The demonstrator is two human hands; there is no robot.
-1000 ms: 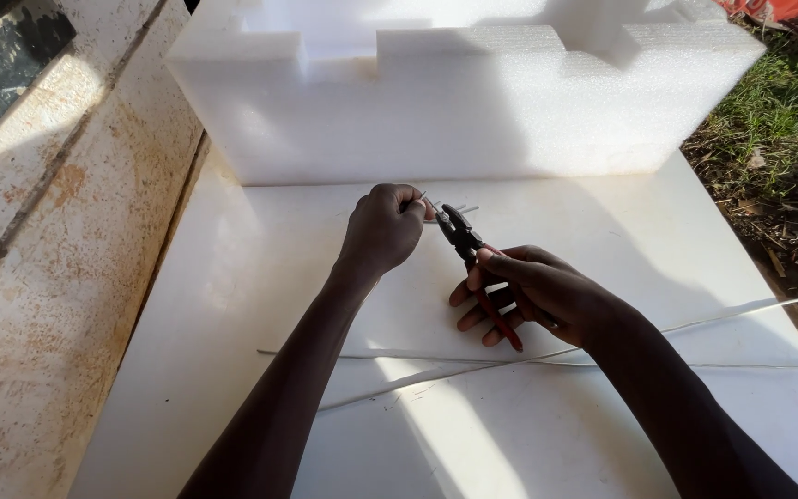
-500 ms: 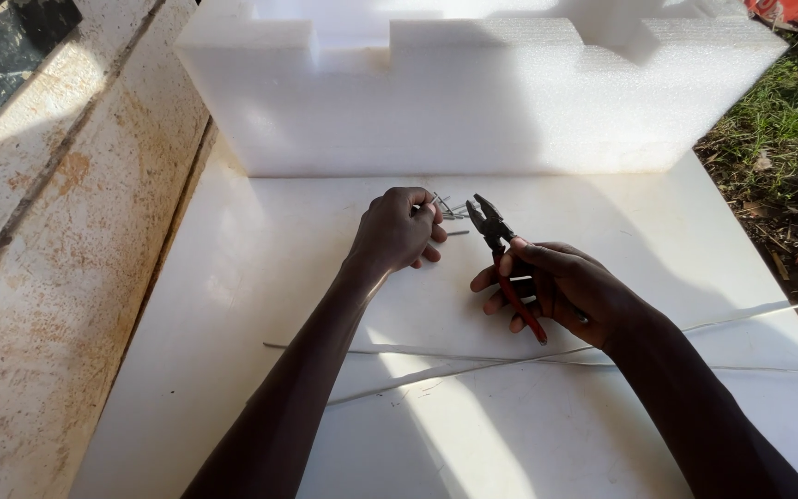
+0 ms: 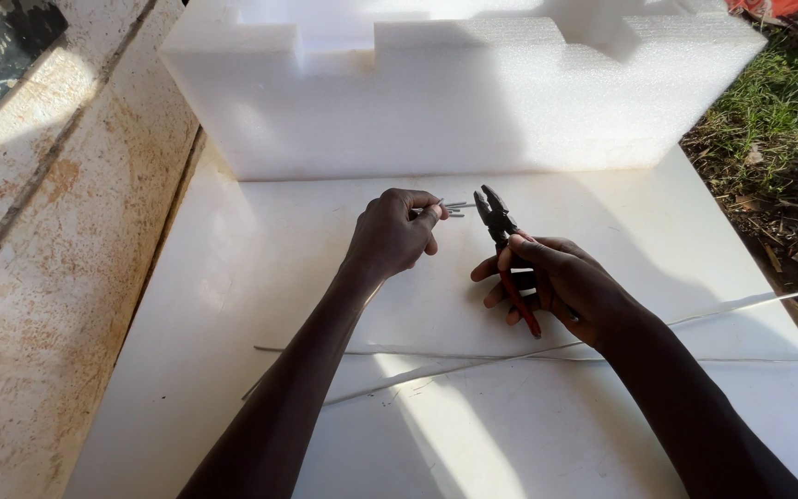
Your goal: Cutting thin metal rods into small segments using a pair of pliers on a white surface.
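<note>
Red-handled steel pliers (image 3: 502, 242) gripped by right hand (image 3: 561, 282); left hand (image 3: 392, 236) pinches thin wires (image 3: 454, 209)

White foam block (image 3: 454, 102), rusty wall (image 3: 39, 277), grass (image 3: 787, 102).

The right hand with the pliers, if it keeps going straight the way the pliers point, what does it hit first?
The right hand aims the pliers up and slightly left. Bare white board lies ahead, then likely the white foam block. The small wires in the left hand sit just left of that line; depth is unclear.
</note>
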